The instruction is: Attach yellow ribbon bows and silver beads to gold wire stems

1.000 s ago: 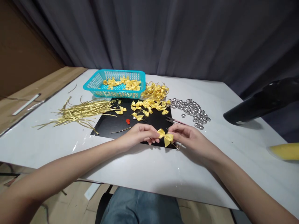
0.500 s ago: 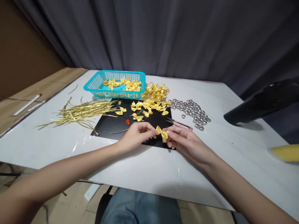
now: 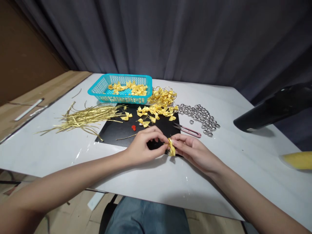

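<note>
A yellow ribbon bow is pinched between my two hands, just above the front edge of the black mat. My left hand grips its left side with thumb and forefinger. From the other side, my right hand closes its thumb and fingers on the bow. Something small and silvery shows under the bow, partly hidden. Pink-handled thread snips lie beyond my right hand. Several finished-looking yellow bows rest on the mat's far part, beside a small red piece.
A turquoise basket holding yellow bows stands at the back, with more looped bows beside it. Gold cords lie left and silver beads right. A black cylinder and a yellow object occupy the right side.
The bow has turned to stand more upright and come slightly nearer. My left hand has shifted right and its fingers are more arched; the right hand has moved a little.
</note>
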{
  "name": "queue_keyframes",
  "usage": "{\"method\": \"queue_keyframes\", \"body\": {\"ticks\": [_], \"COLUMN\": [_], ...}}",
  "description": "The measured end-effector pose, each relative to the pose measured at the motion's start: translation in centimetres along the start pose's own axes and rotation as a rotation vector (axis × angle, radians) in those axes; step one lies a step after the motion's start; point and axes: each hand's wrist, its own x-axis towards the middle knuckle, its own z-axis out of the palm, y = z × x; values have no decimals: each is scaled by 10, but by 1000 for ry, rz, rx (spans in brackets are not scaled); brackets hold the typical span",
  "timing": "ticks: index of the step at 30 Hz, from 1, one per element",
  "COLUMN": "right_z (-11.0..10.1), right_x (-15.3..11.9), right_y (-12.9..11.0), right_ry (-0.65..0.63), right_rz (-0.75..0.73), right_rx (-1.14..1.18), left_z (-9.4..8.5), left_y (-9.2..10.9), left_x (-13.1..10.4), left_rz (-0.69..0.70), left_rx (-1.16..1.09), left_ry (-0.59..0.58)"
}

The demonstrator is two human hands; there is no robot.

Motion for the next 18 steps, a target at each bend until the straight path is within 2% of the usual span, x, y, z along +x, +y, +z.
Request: {"method": "queue_keyframes", "body": {"ticks": [12, 18], "right_z": [2, 4], "right_x": [0, 2], "right_y": [2, 3], "right_ry": [46, 60], "right_rz": [11, 5], "right_rx": [-63, -34], "left_z": [-2, -2], "left_y": [0, -4], "left_x": [0, 0], "left_rz": [70, 73], "left_rx": [22, -16], "left_ry": [13, -103]}}
